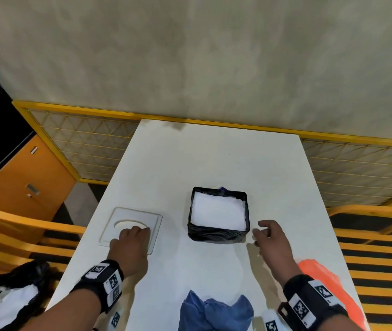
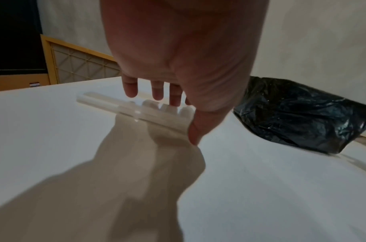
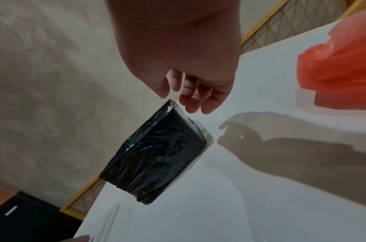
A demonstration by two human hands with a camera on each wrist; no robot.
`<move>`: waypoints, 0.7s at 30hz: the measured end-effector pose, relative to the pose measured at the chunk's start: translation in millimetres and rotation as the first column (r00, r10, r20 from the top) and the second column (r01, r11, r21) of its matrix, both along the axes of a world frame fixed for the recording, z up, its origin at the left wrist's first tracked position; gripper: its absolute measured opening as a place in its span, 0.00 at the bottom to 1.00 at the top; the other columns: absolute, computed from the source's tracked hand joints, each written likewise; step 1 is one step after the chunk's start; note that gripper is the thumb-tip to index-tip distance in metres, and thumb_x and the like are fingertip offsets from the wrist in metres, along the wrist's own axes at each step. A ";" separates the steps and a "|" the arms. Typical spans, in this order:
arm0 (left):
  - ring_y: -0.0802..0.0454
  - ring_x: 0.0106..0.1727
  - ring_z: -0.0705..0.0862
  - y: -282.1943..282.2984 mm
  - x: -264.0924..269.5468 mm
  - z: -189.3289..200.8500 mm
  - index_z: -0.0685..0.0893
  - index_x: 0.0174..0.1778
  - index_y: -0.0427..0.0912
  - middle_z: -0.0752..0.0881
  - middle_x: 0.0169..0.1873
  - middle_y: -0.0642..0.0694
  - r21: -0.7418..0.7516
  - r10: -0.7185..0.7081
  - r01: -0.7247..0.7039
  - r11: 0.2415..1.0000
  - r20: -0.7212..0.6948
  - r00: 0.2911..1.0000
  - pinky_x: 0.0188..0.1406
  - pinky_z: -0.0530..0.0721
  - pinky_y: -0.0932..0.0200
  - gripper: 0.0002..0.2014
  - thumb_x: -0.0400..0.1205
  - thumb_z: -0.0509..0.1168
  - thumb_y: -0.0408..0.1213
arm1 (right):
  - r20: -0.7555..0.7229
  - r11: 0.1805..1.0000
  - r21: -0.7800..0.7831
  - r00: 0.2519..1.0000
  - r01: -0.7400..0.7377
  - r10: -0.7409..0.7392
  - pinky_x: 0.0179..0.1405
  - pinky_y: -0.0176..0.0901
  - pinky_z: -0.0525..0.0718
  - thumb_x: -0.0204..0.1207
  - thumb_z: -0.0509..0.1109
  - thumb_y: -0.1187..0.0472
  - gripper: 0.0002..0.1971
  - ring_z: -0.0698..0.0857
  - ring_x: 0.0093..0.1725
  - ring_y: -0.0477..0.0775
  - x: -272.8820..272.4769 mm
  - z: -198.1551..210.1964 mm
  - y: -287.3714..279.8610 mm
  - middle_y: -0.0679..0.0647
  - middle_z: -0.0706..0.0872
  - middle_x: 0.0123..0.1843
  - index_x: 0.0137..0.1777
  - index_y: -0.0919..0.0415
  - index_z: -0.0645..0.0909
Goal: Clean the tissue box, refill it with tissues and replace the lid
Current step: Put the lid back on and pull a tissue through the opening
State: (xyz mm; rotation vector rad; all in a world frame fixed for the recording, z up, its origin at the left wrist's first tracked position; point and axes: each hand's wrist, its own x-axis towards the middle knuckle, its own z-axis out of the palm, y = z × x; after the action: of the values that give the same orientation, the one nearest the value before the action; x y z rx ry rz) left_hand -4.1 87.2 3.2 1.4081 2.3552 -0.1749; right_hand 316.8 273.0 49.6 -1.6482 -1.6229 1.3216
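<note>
bench [image 1: 214, 163]: white top under both hands; the lid is flat and thin against it, so the fingers may slide off its edge instead of getting under it.
tissue box [image 1: 217, 235]: wrapped in black plastic, open at the top, just ahead and to the left of the right hand's fingers; holds a white stack of tissues [image 1: 218, 215] that reaches nearly to the rim. A raised corner of the stack could catch the lid and keep it from seating.
lid [image 1: 130, 229]: pale square with an oval slot, lying directly under the left hand's fingers, well apart from the box. Lifted by one edge only, it could tip or drop in transit.
left hand [image 1: 130, 244]: fingers [image 2: 157, 91] spread and bent down onto the lid's near part, thumb at its edge; contact, not yet a firm hold.
right hand [image 1: 272, 242]: fingers [image 3: 191, 104] loosely curled and apart, holding nothing, near the box's corner without touching. If it does not steady the light box, the lid may push it along.
</note>
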 end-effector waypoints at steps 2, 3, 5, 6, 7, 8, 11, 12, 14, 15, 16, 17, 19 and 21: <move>0.43 0.68 0.74 -3.3 -4.1 -4.8 0.67 0.79 0.53 0.75 0.66 0.49 0.006 0.017 -0.017 1.000 -0.042 0.999 0.52 0.78 0.48 0.31 0.77 0.63 0.38 | -0.009 1.000 -0.004 1.000 -0.023 0.023 0.39 0.51 0.83 0.79 0.69 0.63 0.07 0.89 0.45 0.64 -1.6 3.3 -5.6 0.62 0.87 0.42 0.51 0.49 0.80; 0.43 0.66 0.75 -3.8 -5.0 -5.9 0.69 0.77 0.52 0.75 0.64 0.49 0.010 0.015 -0.015 1.000 -0.057 0.998 0.50 0.76 0.49 0.29 0.77 0.63 0.38 | -0.014 0.999 -0.003 0.999 -0.038 0.038 0.37 0.49 0.81 0.78 0.68 0.63 0.07 0.88 0.45 0.64 -3.0 5.5 -8.4 0.62 0.87 0.43 0.49 0.49 0.81; 0.44 0.62 0.77 -2.7 -4.2 -3.1 0.74 0.70 0.51 0.77 0.60 0.50 0.011 -0.015 0.016 1.000 -0.083 0.996 0.46 0.71 0.50 0.24 0.76 0.62 0.38 | -0.032 0.997 -0.001 0.997 -0.071 0.071 0.34 0.44 0.79 0.78 0.67 0.65 0.07 0.87 0.41 0.62 -6.9 10.1 -13.9 0.63 0.88 0.43 0.46 0.51 0.83; 0.44 0.62 0.78 -2.3 -3.4 -1.6 0.75 0.67 0.51 0.77 0.59 0.51 0.006 -0.033 0.034 0.999 -0.096 0.995 0.46 0.70 0.50 0.22 0.76 0.62 0.39 | -0.050 0.996 -0.007 0.995 -0.092 0.091 0.33 0.41 0.78 0.78 0.67 0.65 0.07 0.86 0.40 0.59 -10.0 12.8 -16.8 0.64 0.88 0.43 0.45 0.53 0.83; 0.44 0.61 0.79 -2.5 -2.8 -1.7 0.75 0.66 0.51 0.78 0.58 0.51 -0.001 -0.050 0.050 0.999 -0.103 0.993 0.48 0.71 0.49 0.21 0.75 0.63 0.40 | -0.066 0.993 -0.017 0.991 -0.117 0.115 0.32 0.36 0.78 0.78 0.67 0.66 0.07 0.86 0.39 0.55 -14.1 15.9 -19.9 0.64 0.88 0.44 0.45 0.54 0.84; 0.45 0.60 0.80 -3.3 -1.5 -2.0 0.75 0.65 0.50 0.79 0.57 0.51 -0.012 -0.066 0.065 0.998 -0.102 0.993 0.51 0.73 0.47 0.21 0.74 0.62 0.41 | -0.077 0.989 -0.026 0.986 -0.148 0.146 0.30 0.32 0.78 0.79 0.67 0.66 0.07 0.85 0.39 0.52 -18.4 18.7 -22.6 0.65 0.88 0.45 0.45 0.56 0.84; 0.43 0.55 0.81 -5.3 2.7 -4.0 0.74 0.65 0.48 0.78 0.55 0.50 0.006 -0.102 0.103 0.995 -0.069 0.992 0.45 0.78 0.48 0.22 0.73 0.60 0.39 | -0.100 0.967 -0.063 0.965 -0.248 0.241 0.29 0.26 0.77 0.80 0.68 0.67 0.06 0.84 0.38 0.50 -31.1 24.9 -29.9 0.69 0.87 0.47 0.46 0.58 0.85; 0.43 0.54 0.82 -4.1 3.0 -3.2 0.74 0.68 0.48 0.78 0.56 0.49 0.040 -0.115 0.117 0.992 -0.051 0.992 0.43 0.79 0.49 0.24 0.74 0.60 0.40 | -0.112 0.961 -0.075 0.959 -0.268 0.258 0.30 0.27 0.78 0.80 0.68 0.67 0.05 0.84 0.38 0.50 -34.5 26.3 -31.9 0.70 0.87 0.47 0.47 0.58 0.85; 0.41 0.56 0.84 1.2 2.8 1.2 0.72 0.74 0.48 0.80 0.61 0.47 0.133 -0.132 0.131 0.982 0.000 0.991 0.43 0.83 0.48 0.30 0.73 0.65 0.41 | -0.143 0.952 -0.104 0.952 -0.287 0.272 0.32 0.29 0.80 0.80 0.69 0.66 0.05 0.85 0.39 0.49 -40.1 28.6 -35.9 0.70 0.88 0.48 0.48 0.57 0.85; 0.39 0.55 0.86 6.3 3.0 5.2 0.71 0.76 0.47 0.81 0.61 0.45 0.194 -0.157 0.150 0.969 0.023 0.987 0.42 0.86 0.47 0.35 0.71 0.69 0.40 | -0.163 0.949 -0.119 0.949 -0.290 0.270 0.33 0.32 0.81 0.80 0.69 0.64 0.05 0.86 0.40 0.49 -42.4 30.0 -37.2 0.68 0.89 0.49 0.49 0.56 0.86; 0.38 0.54 0.87 12.7 4.8 11.4 0.72 0.77 0.46 0.83 0.61 0.43 0.270 -0.189 0.176 0.946 0.022 0.982 0.40 0.87 0.46 0.38 0.68 0.73 0.39 | -0.184 0.946 -0.135 0.946 -0.293 0.267 0.35 0.35 0.83 0.81 0.69 0.63 0.04 0.88 0.41 0.49 -44.6 31.8 -37.9 0.65 0.89 0.49 0.50 0.55 0.86; 0.38 0.52 0.88 20.6 9.1 20.4 0.73 0.76 0.45 0.84 0.59 0.43 0.349 -0.223 0.211 0.913 -0.007 0.975 0.39 0.87 0.45 0.39 0.66 0.74 0.39 | -0.205 0.944 -0.147 0.943 -0.294 0.261 0.38 0.39 0.85 0.81 0.70 0.61 0.04 0.89 0.43 0.49 -47.2 34.3 -37.8 0.63 0.90 0.50 0.50 0.54 0.86; 0.40 0.51 0.87 39.3 26.1 44.3 0.75 0.76 0.44 0.85 0.57 0.44 0.477 -0.299 0.311 0.822 -0.103 0.949 0.40 0.85 0.46 0.39 0.65 0.73 0.41 | -0.256 0.944 -0.176 0.939 -0.279 0.230 0.42 0.44 0.86 0.81 0.71 0.56 0.06 0.90 0.46 0.51 -52.8 41.0 -36.0 0.60 0.91 0.49 0.54 0.52 0.86; 0.43 0.50 0.86 59.3 51.3 71.1 0.75 0.75 0.45 0.85 0.56 0.47 0.533 -0.387 0.433 0.727 -0.204 0.899 0.42 0.84 0.46 0.39 0.65 0.72 0.43 | -0.333 0.947 -0.215 0.929 -0.240 0.160 0.43 0.45 0.88 0.81 0.71 0.56 0.08 0.91 0.47 0.53 -58.7 48.9 -32.2 0.56 0.91 0.49 0.59 0.52 0.84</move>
State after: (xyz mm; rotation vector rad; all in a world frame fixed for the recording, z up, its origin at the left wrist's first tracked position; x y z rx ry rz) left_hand 47.2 146.5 74.3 2.2426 2.2048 0.4073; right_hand 258.1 240.8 98.5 -1.3403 -1.5106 1.8574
